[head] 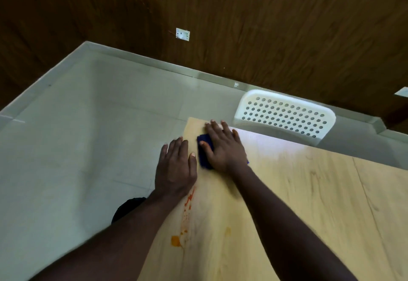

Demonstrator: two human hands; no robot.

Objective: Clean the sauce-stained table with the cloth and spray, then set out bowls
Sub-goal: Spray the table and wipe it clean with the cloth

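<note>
Dark wood panelling (265, 26) backs the scene in the head view, with a pale tiled floor (88, 126) below it and a white perforated chair (284, 115) drawn up at the far side of a light wooden table (309, 203).

Both arms reach out to the table's far left corner. The right hand (225, 148) lies flat on a dark blue cloth (204, 154), fingers spread and fairly straight, pressing it to the wood rather than gripping it; most of the cloth is hidden under the palm. The left hand (176, 170) lies just beside it at the table's left edge, fingers straight and together, holding nothing.

An orange sauce streak (189, 199) starts right at the heel of the left hand and runs back along the left edge towards the person, ending in a thicker blob (176, 241). Its long axis follows the table edge. So the stain lies on the near side of the cloth, and to its left. The left hand is nearer to it, but the right hand has the cloth.

The likely next stroke is a pull back along the edge, and the left hand sits in that path. Neither spray nor bowls are in view.
</note>
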